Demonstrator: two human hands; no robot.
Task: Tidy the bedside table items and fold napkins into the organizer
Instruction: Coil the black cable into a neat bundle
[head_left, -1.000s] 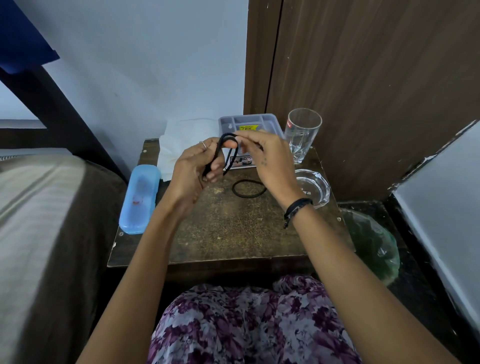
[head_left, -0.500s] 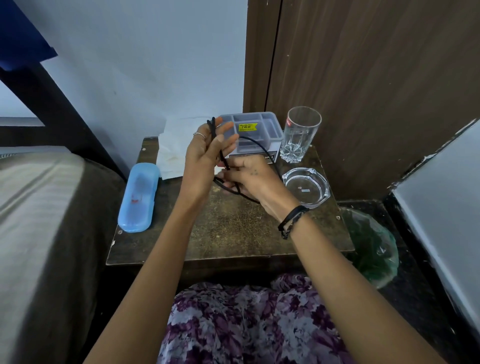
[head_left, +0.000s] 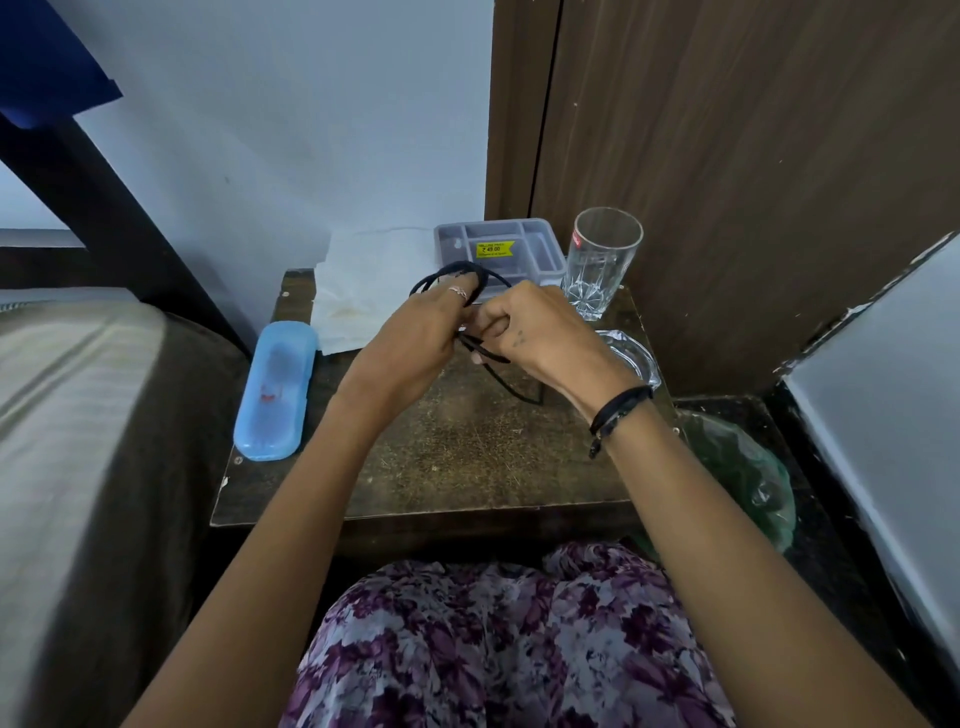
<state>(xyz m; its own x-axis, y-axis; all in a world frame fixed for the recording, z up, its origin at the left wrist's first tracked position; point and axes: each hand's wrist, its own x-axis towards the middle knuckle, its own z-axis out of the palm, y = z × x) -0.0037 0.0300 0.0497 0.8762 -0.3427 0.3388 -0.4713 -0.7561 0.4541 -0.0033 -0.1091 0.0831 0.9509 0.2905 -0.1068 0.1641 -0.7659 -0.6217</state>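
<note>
A thin black cord (head_left: 511, 382) is held over the middle of the brown bedside table (head_left: 467, 467). My left hand (head_left: 415, 338) has loops of the cord around its fingers. Close beside it, my right hand (head_left: 535, 332) pinches the cord, and a loose end trails down to the tabletop. Behind the hands sits a grey compartment organizer (head_left: 540, 247) with a yellow price sticker. White napkins (head_left: 358, 291) lie in a pile at the back left of the table.
A light blue case (head_left: 275, 389) lies along the table's left edge, next to the bed (head_left: 62, 415). A clear drinking glass (head_left: 600, 260) and a glass ashtray (head_left: 636, 353) stand at the right. A green bag (head_left: 743, 478) sits on the floor beside the table.
My left hand has dropped from upright to level and come against my right hand. The cord is wound in more loops around the left fingers, with less of it lying on the table.
</note>
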